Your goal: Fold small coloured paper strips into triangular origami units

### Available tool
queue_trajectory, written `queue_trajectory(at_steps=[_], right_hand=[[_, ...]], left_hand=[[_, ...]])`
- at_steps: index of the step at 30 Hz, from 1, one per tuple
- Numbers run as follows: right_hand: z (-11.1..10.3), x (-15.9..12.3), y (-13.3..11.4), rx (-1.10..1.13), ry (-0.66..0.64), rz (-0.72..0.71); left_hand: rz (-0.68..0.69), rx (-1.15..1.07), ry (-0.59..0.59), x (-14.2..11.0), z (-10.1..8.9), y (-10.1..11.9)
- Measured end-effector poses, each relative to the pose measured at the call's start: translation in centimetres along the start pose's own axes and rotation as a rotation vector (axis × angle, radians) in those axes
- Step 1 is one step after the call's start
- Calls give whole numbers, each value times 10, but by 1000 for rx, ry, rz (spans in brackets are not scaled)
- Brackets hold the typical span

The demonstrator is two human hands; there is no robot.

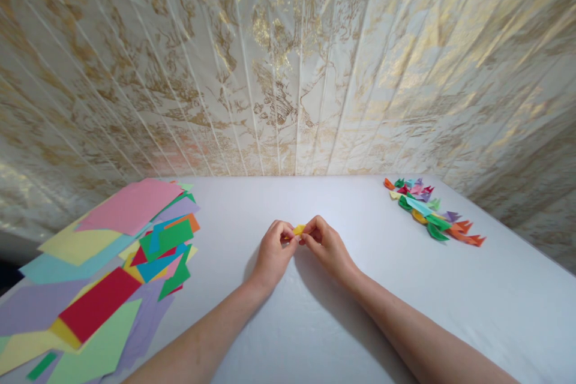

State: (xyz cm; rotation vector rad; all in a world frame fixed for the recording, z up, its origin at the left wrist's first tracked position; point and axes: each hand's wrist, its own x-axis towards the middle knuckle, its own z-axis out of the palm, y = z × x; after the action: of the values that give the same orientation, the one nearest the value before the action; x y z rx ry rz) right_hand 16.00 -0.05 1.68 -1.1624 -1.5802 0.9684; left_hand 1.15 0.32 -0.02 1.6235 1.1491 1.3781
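A small folded piece of yellow paper (299, 229) is pinched between my two hands over the middle of the table. My left hand (275, 250) grips its left side with thumb and fingertips. On the opposite side, the fingers of my right hand (326, 246) are closed on the same piece. The fingertips of both hands almost meet, and they hide most of the paper, so its exact folded shape cannot be made out.
Loose coloured paper sheets (130, 207) and smaller cut pieces (173, 237) overlap along the left of the white table (279, 336). Several small folded paper figures (420, 207) lie in a cluster at the back right. A gold-patterned curtain (283, 72) hangs behind the table.
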Motion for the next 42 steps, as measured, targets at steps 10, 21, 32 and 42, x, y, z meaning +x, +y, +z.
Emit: queue_trajectory(at_steps=[10, 21, 32, 42], right_hand=[[1, 0, 4, -13, 2, -18], [2, -1, 1, 0, 6, -20], [1, 3, 5, 115, -30, 70], [-2, 6, 3, 121, -1, 104]], left_hand=[[28, 16, 9, -1, 1, 1], [9, 19, -6, -2, 1, 7], [21, 43, 8, -1, 1, 8], [-189, -157, 4, 0, 3, -1]])
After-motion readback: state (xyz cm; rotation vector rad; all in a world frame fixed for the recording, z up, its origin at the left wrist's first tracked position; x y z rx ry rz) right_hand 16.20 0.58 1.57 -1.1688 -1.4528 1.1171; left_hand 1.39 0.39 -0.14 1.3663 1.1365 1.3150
